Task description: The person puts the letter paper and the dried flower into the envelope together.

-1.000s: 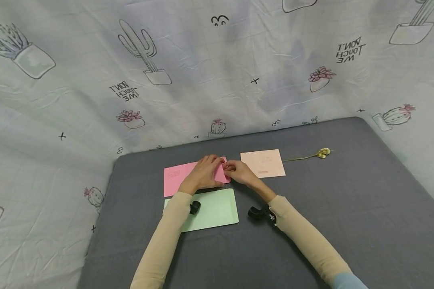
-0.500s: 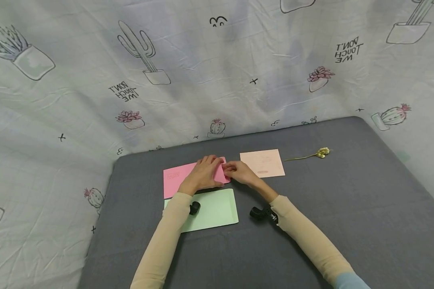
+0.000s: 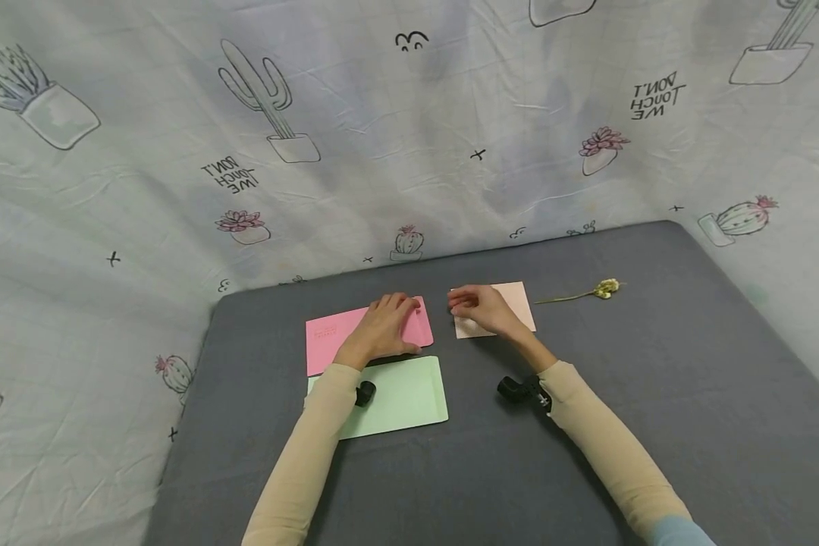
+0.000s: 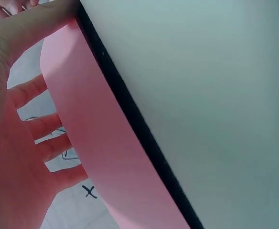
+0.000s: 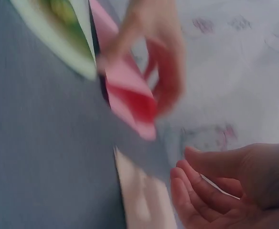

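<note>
My left hand (image 3: 382,330) spans the pink envelope (image 3: 334,337), thumb at the near edge and fingers at the far edge. In the right wrist view the pink envelope's mouth (image 5: 137,105) gapes under that grip, its inside a deeper red. My right hand (image 3: 486,307) hovers over the left part of a peach card (image 3: 517,303) with small print. Its fingers are loosely curled with nothing between them. In the right wrist view the card (image 5: 142,198) lies just left of the fingertips.
A pale green envelope (image 3: 409,394) lies nearer me, partly under the left forearm. In the right wrist view, a blurred yellow-green patch (image 5: 63,10) shows at its bulging end. A yellow dried flower (image 3: 606,288) with a long stem rests right of the card. A printed curtain hangs behind the grey table (image 3: 450,485).
My right hand has left the pink envelope's right end and moved right, over the peach card. My left hand stays on the pink envelope.
</note>
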Available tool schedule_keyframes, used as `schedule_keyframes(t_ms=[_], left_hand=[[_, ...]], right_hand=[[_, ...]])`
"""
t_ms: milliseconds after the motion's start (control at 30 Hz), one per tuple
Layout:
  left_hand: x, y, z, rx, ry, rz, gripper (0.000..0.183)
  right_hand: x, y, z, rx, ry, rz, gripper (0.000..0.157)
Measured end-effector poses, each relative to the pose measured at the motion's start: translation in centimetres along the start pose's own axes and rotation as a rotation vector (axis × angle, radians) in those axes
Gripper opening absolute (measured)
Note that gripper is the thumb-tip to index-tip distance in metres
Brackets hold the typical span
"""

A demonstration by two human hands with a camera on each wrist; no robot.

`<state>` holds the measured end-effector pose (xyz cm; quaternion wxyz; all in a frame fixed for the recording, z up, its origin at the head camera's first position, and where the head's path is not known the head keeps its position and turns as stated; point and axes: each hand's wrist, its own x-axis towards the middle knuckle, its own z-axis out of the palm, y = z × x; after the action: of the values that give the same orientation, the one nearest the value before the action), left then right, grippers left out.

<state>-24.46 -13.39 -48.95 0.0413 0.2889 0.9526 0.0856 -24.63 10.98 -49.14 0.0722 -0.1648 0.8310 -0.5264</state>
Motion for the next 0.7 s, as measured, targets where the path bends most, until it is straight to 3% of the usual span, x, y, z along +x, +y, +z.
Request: schedule_keyframes(t_ms=[367,533,700], left_hand=[[-0.3,0.3,0.4,-0.005,0.011,-0.001,0.081],[-0.4,0.3,0.5,-0.003,0.023,0.002,0.082],[-0.6,0.4,0.5,-0.015,0.041,0.016,0.082]], right_hand=[[-0.9,2.6,-6.1,-0.214,0.002,-0.057,0.036],[-1.1,3.2,-7.5,-0.273,0.002,-0.026,0.042],[-1.4,3.6,-8.0,-0.405,-0.028,-0.014,0.051]])
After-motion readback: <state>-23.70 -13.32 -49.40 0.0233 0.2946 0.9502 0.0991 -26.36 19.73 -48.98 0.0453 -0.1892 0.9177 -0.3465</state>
